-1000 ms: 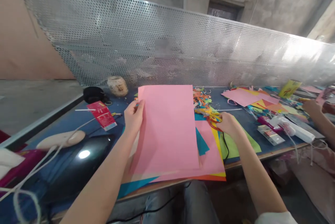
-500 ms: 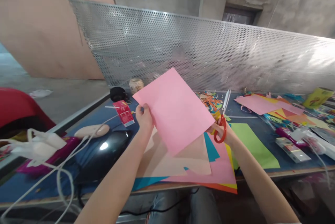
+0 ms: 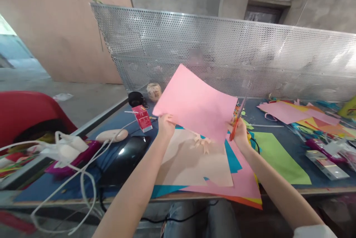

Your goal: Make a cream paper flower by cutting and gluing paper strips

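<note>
My left hand (image 3: 166,124) pinches the near left edge of a pink sheet of paper (image 3: 196,103) and holds it up, tilted, above the table. At the sheet's right edge, my right hand (image 3: 239,133) grips red-handled scissors (image 3: 238,118) whose blades point up beside the paper. Below the raised sheet lies a stack of coloured paper (image 3: 200,164): beige on top, with blue, pink, orange and yellow sheets showing under it.
A perforated metal screen (image 3: 222,52) walls the table's far side. To the left lie a black glossy object (image 3: 122,158), white cords (image 3: 69,164), a red packet (image 3: 143,117) and a red chair (image 3: 25,113). Green paper (image 3: 275,156), paper scraps and tools fill the right side.
My left hand lifted the pink sheet off the stack and tilted it. My right hand picked the scissors up from the table and brought them to the sheet's right edge.
</note>
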### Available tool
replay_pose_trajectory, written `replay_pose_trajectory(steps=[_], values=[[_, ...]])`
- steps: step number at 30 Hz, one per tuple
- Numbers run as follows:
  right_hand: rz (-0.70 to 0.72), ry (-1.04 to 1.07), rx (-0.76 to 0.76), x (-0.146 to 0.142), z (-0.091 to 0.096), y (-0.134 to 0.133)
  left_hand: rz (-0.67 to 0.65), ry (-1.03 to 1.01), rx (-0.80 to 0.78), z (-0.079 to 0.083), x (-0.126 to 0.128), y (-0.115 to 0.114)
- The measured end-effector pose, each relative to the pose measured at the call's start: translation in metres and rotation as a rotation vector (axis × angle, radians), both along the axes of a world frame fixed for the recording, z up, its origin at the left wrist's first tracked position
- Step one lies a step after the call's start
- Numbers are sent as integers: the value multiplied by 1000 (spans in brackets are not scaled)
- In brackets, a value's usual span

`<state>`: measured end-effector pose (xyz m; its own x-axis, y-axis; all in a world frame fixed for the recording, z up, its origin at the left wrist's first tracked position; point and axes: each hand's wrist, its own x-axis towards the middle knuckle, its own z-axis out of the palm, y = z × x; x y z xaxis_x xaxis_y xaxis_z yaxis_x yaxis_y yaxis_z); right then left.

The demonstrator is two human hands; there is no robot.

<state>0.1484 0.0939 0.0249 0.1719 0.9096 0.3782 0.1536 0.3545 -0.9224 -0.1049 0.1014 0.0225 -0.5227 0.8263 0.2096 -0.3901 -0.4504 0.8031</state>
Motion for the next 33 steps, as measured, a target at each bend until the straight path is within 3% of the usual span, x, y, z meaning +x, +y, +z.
replay_pose_trajectory(steps=[3, 5, 7, 9, 14, 19, 21, 24, 30, 33], values=[[-94, -7, 81, 20, 14, 15, -155, -21, 39, 13, -9, -13], [-135, -5, 127, 32, 19, 17, -327, -4, 48, 19, -13, -17], [-154, -6, 163, 43, 19, 15, -430, 70, -16, 20, -12, -18], [-166, -9, 189, 51, 17, 13, -453, 154, -107, 14, -6, -14], [-201, 3, 202, 60, 14, 14, -387, 229, -181, -13, 10, -4], [-138, 8, 167, 60, 16, 11, -71, 194, -24, -19, -4, 4], [-33, -20, 89, 57, 17, 3, 33, 154, 43, -15, -11, 5], [270, -65, -161, 50, 20, -11, 121, 92, 112, -6, -16, 4], [812, -179, -535, 38, 18, -32, 120, -71, 132, 0, -15, 2], [854, -237, -644, 36, 19, -37, 101, -96, 107, -2, -11, 3]])
